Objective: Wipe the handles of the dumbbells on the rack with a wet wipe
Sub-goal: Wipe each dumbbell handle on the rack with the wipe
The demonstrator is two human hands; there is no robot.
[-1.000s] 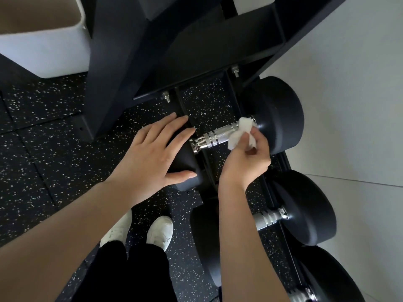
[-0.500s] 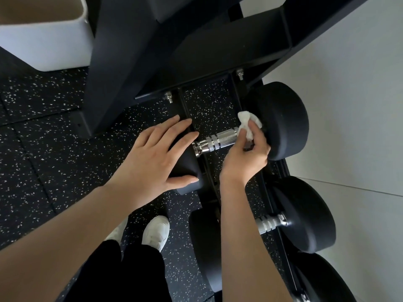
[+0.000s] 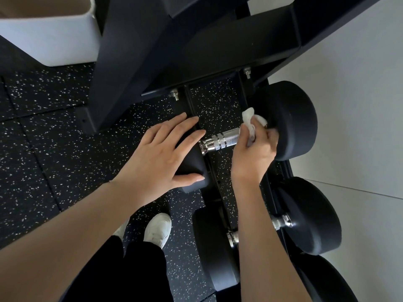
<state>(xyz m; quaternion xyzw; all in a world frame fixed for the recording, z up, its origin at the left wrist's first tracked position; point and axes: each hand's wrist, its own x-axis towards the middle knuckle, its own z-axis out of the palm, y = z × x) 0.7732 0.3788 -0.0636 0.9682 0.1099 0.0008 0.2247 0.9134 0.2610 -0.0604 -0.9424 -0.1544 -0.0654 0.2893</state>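
Your right hand (image 3: pixel 254 152) pinches the white wet wipe (image 3: pixel 250 123) around the far end of the chrome handle (image 3: pixel 220 140), right against the dumbbell's outer head (image 3: pixel 292 120). Your left hand (image 3: pixel 162 159) lies flat with straight fingers on the near head (image 3: pixel 192 168), on the black rack (image 3: pixel 152 46)

Crumpled white wet wipe (image 3: pixel 249 120) pressed on knurled chrome handle (image 3: pixel 220 141), beside the black dumbbell head (image 3: pixel 292 118).

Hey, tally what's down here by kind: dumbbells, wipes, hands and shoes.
Black round-headed dumbbells with steel handles: 3, the lowest only partly in view
White crumpled wet wipe: 1
Bare hands: 2, left hand and right hand
White shoes: 2
Total: 8
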